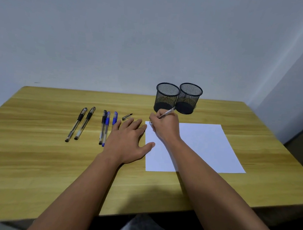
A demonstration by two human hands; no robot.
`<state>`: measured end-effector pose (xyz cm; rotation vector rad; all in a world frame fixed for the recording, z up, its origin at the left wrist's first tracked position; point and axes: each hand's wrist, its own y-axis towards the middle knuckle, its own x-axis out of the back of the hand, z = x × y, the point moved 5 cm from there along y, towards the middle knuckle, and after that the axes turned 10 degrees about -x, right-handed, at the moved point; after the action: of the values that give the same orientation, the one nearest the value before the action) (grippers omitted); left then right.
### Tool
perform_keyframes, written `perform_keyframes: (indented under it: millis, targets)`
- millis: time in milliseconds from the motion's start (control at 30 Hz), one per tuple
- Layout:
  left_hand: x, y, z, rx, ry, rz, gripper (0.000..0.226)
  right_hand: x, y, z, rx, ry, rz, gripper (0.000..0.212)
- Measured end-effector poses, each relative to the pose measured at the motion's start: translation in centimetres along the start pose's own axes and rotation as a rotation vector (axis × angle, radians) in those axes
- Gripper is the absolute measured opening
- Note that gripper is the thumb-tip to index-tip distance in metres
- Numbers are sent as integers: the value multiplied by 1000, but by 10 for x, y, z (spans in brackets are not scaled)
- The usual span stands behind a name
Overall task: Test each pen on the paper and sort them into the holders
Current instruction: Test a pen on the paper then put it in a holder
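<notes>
Two mesh holders (167, 98) (189, 98) stand touching at the back of the surface (33, 159). Our right hand (165, 128) grips a pen (167, 113), its tip at the paper's (203, 145) far left corner. Our left hand (126, 142) lies flat, fingers straight, thumb on the paper's left edge. Just beyond its fingertips lies a cap (127, 117). Left of it we see five capped pens: two black (76, 124) (85, 123), then black (102, 127) beside blue (106, 128), then blue (114, 120).

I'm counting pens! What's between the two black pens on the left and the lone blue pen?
In the head view, a black pen and a blue pen lie there side by side.
</notes>
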<state>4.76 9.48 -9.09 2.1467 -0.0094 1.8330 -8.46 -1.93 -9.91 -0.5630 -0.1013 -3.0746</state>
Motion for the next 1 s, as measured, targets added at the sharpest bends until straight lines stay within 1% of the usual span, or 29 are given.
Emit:
perform_keyframes:
  millis: [100,267,400,667,933,1000]
  targets:
    - [0,0,0,-1,2,-2,84,1,-1,2,4,-27,-26,42]
    - [1,0,0,-2,3,2,83,1,-1,3,1,-42,-21,36]
    - [0,1,0,-2,8,7,83,4,-5,8,19,-100,-48,39]
    - [0,1,0,-3,10,10,83,6,-6,10,3,-88,-75,42]
    - [-1,1,0,-4,12,14,84,9,-9,12,14,-122,-95,41]
    - [-1,1,0,-6,11,7,83,9,-9,13,25,-136,-96,38]
